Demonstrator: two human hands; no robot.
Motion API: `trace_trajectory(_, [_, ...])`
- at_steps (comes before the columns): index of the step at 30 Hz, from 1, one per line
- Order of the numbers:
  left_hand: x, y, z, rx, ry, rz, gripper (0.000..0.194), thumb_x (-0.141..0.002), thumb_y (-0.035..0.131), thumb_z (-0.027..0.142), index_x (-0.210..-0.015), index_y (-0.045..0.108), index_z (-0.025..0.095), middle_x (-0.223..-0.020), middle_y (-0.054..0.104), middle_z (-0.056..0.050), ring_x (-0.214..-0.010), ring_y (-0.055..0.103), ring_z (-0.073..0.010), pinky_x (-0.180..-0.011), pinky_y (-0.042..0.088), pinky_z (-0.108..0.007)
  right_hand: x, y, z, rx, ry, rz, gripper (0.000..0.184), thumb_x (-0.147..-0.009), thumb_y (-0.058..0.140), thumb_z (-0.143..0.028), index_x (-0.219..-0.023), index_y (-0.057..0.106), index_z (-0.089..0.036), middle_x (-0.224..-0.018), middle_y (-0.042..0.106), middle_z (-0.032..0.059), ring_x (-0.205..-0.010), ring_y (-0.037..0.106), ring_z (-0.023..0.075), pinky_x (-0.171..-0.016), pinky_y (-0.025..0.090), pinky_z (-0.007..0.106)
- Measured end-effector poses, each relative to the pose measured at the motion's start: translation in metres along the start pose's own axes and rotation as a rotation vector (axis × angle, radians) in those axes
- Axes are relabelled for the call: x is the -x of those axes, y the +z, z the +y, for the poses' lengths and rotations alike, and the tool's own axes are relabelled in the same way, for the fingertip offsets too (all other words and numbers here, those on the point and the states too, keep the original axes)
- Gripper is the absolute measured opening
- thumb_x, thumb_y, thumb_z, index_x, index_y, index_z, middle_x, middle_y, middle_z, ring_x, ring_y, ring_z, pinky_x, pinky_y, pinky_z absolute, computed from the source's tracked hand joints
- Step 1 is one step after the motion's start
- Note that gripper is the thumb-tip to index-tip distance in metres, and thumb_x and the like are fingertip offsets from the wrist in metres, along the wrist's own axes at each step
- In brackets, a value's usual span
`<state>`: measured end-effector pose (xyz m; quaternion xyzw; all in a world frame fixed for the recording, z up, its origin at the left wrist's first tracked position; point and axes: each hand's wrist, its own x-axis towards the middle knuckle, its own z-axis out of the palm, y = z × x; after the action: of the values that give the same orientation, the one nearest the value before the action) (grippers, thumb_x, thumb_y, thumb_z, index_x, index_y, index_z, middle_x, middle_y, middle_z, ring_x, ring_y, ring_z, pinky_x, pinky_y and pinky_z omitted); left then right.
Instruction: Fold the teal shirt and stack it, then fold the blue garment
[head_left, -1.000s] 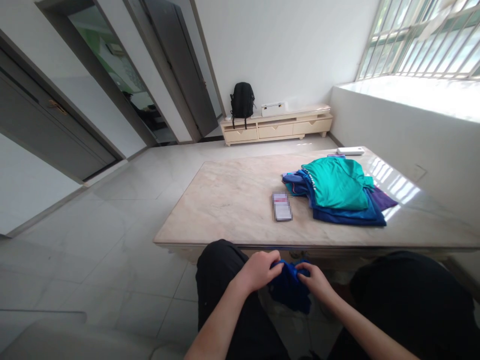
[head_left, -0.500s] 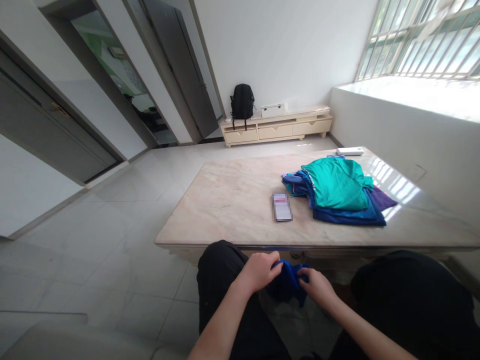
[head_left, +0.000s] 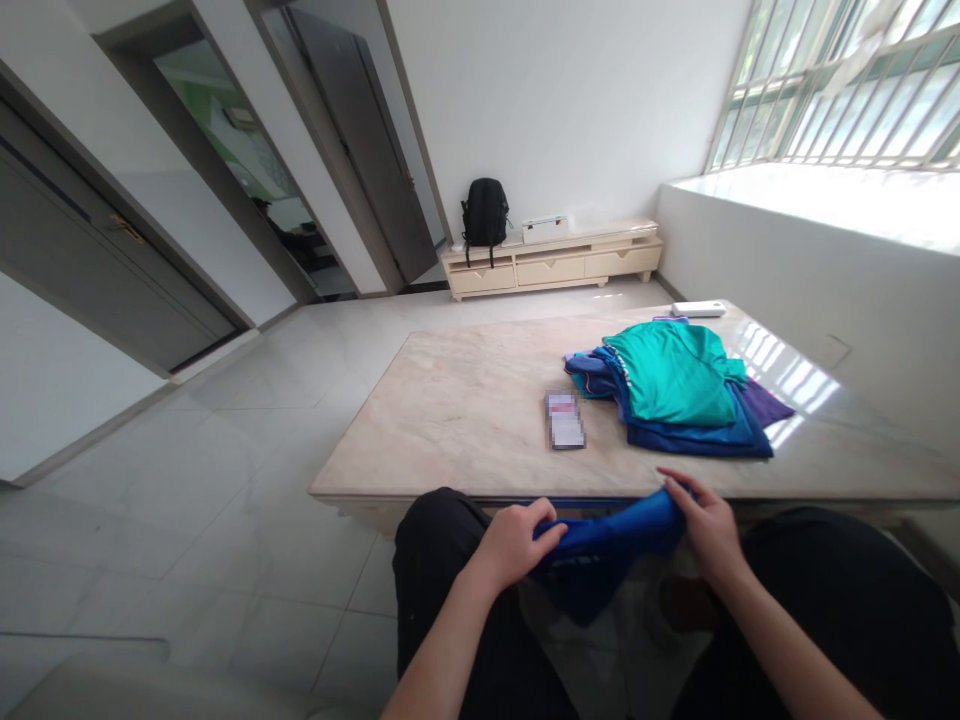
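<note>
Head view: seated at table edge, knees below.
Left hand: closed on left end of blue garment, over left knee.
Right hand: gripping garment's right end, just below table rim.
Garment: stretched btwn both hands, middle sagging btwn knees.
On table: phone, screen up; clothes pile w/ teal top, just right of phone.
Far wall: backpack on low cabinet.

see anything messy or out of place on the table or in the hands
Nothing is spilled or damaged. The clothes pile on the table is loosely stacked, edges fanning out unevenly. The left hand and right hand hold a bunched blue garment off the table.
</note>
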<state>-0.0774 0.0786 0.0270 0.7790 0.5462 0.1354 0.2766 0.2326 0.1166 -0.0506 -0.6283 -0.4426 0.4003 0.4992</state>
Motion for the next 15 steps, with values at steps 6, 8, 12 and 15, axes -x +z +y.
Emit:
trace_trajectory(6, [0.002, -0.001, -0.003, 0.094, 0.0, -0.034, 0.022, -0.096, 0.061, 0.045, -0.101, 0.069, 0.025, -0.095, 0.076, 0.0, -0.089, 0.07, -0.02, -0.074, 0.044, -0.024, -0.007, -0.064, -0.032, -0.241, -0.116, 0.188, 0.072, -0.073, 0.083, -0.05, -0.138, 0.065, -0.024, -0.109, 0.078, 0.0062, -0.095, 0.069, 0.021, -0.073, 0.057, 0.023])
trace_trajectory(8, [0.002, 0.003, -0.002, 0.082, -0.003, -0.064, 0.021, -0.095, 0.062, 0.044, -0.102, 0.07, 0.025, -0.097, 0.077, -0.001, -0.091, 0.07, -0.0211, -0.077, 0.045, -0.025, -0.004, -0.073, -0.028, -0.272, -0.074, 0.12, 0.074, -0.073, 0.084, -0.048, -0.14, 0.064, -0.025, -0.107, 0.079, 0.0074, -0.092, 0.07, 0.022, -0.073, 0.059, 0.025])
trace_trajectory(12, [0.001, 0.008, -0.001, 0.098, 0.02, -0.101, 0.02, -0.094, 0.065, 0.042, -0.102, 0.074, 0.025, -0.099, 0.077, -0.001, -0.093, 0.07, -0.0213, -0.08, 0.046, -0.025, -0.005, -0.075, -0.011, -0.252, 0.025, 0.025, 0.064, -0.073, 0.083, -0.047, -0.13, 0.069, -0.023, -0.107, 0.079, 0.0091, -0.09, 0.072, 0.023, -0.073, 0.06, 0.026])
trace_trajectory(15, [0.001, 0.006, 0.003, 0.234, 0.078, -0.095, 0.023, -0.095, 0.064, 0.043, -0.1, 0.074, 0.023, -0.096, 0.077, 0.0, -0.09, 0.069, -0.019, -0.08, 0.046, -0.024, -0.007, -0.067, -0.002, -0.196, -0.049, -0.018, 0.043, -0.077, 0.078, -0.041, -0.115, 0.076, -0.02, -0.093, 0.077, 0.007, -0.089, 0.07, 0.0226, -0.075, 0.058, 0.027])
